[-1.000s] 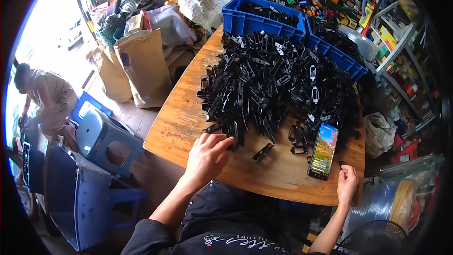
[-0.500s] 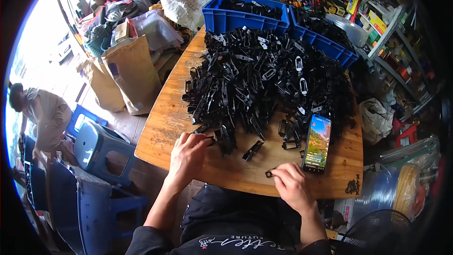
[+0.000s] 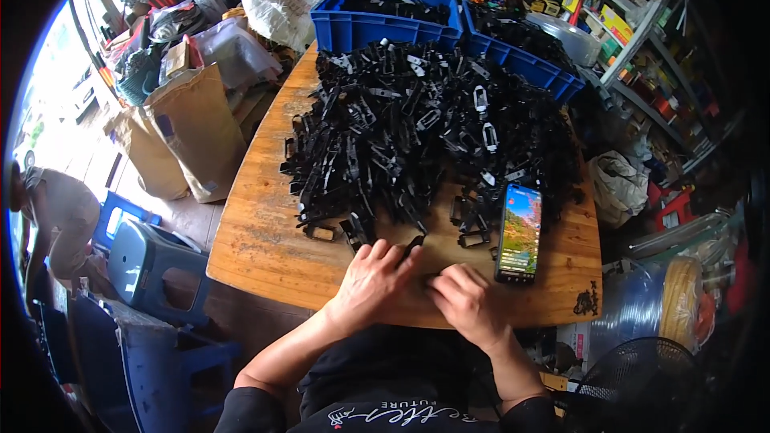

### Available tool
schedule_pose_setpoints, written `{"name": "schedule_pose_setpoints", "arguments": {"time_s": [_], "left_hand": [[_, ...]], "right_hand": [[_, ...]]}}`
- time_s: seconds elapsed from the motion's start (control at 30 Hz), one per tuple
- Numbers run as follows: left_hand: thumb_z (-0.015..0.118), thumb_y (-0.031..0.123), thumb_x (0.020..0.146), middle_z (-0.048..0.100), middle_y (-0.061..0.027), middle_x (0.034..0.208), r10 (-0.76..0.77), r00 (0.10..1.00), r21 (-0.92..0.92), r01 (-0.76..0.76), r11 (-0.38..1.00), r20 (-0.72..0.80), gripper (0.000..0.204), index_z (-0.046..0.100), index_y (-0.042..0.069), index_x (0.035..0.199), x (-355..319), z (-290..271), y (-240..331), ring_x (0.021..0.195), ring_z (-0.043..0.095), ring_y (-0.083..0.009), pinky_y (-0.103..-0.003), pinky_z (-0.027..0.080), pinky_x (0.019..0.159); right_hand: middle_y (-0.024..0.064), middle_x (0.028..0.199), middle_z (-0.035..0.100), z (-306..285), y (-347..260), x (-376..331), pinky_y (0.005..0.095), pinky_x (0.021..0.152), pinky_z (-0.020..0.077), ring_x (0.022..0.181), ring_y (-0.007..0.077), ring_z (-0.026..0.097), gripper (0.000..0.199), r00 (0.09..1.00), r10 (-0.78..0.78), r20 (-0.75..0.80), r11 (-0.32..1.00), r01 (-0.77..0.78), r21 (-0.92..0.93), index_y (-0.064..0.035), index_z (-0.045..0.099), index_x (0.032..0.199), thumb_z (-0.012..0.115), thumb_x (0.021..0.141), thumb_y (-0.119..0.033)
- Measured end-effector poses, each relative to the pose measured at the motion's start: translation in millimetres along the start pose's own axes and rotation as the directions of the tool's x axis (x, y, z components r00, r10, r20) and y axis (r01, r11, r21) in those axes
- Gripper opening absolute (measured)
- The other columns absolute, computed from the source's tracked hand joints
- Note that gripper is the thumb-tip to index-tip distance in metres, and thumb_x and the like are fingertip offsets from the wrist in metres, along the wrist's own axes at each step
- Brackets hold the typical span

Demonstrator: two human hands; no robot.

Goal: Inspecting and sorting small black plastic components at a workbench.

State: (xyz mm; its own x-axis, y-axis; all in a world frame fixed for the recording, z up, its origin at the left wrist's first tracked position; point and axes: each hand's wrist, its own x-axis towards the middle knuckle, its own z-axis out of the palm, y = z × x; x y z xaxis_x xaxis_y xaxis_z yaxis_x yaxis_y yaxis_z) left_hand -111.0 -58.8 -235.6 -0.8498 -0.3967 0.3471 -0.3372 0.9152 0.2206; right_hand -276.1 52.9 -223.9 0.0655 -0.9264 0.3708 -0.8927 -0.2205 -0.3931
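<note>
Before me on the wooden table lies a wide heap of black plastic parts, narrow and clip-like, some with open rectangular frames. My left hand is at the near side of the heap, its fingers closed on a loose black plastic part. Close beside it, my right hand has its fingers curled together over the table near the front edge. Whatever they pinch is hidden beneath them. A phone with a lit screen rests to the right of that hand.
Two blue crates with more black parts stand behind the heap. Left of the table are a large tan sack, a blue-grey stool and a bending person. Right are shelving, a white bag and a black fan.
My left hand has moved right, from the heap's near left edge to the loose part. My right hand has come closer to it, and its small black frame no longer shows. The view has shifted slightly.
</note>
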Motion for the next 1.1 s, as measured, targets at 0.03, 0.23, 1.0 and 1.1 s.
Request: {"name": "schedule_pose_setpoints", "arguments": {"time_s": [0.03,0.23,1.0,1.1], "left_hand": [[0.061,0.009,0.068,0.054,-0.0069,0.087,0.032,0.996,-0.046,-0.036,0.998,-0.085,0.051,0.053,0.006,0.118,1.6,4.5,-0.3,0.084,0.052,-0.0234,-0.032,0.044,0.072],[0.059,-0.004,0.079,0.063,-0.0097,0.085,-0.356,0.923,-0.627,0.191,0.756,-0.148,0.032,0.061,0.003,0.11,-0.9,-9.1,-4.0,0.076,0.06,-0.0214,-0.03,0.049,0.068],[0.057,0.003,0.089,0.066,-0.0081,0.097,-0.6,0.734,-0.948,0.237,-0.214,0.319,0.035,0.055,0.0,0.124,-25.2,-5.6,14.3,0.086,0.063,-0.0118,-0.024,0.049,0.08],[0.057,0.004,0.089,0.066,-0.0075,0.098,-0.599,0.732,-0.946,0.242,-0.215,0.324,0.035,0.054,0.001,0.124,-25.1,-4.6,16.4,0.086,0.063,-0.0117,-0.023,0.049,0.08]], "right_hand": [[0.0076,0.082,0.057,1.6,0.4,-4.2,0.0345,0.065,0.0491,0.074,0.027,0.059,0.013,1.0,0.026,0.009,0.999,-0.027,0.019,-0.0047,0.063,0.086,0.069,0.075,-0.007],[0.0074,0.082,0.06,-5.4,-1.2,-0.4,0.0293,0.058,0.0484,0.068,0.0191,0.061,0.02,0.982,0.112,-0.15,0.913,-0.042,0.406,-0.0029,0.058,0.084,0.074,0.072,-0.006],[0.0034,0.086,0.062,14.5,-17.8,30.1,0.021,0.067,0.0493,0.075,0.0083,0.059,0.018,0.88,0.434,-0.193,0.71,-0.203,0.674,0.001,0.058,0.099,0.066,0.084,-0.004],[0.0027,0.084,0.062,15.9,-13.3,29.9,0.0201,0.067,0.0475,0.073,0.0066,0.058,0.017,0.866,0.484,-0.127,0.575,-0.205,0.792,0.0011,0.059,0.097,0.066,0.085,-0.007]]}}
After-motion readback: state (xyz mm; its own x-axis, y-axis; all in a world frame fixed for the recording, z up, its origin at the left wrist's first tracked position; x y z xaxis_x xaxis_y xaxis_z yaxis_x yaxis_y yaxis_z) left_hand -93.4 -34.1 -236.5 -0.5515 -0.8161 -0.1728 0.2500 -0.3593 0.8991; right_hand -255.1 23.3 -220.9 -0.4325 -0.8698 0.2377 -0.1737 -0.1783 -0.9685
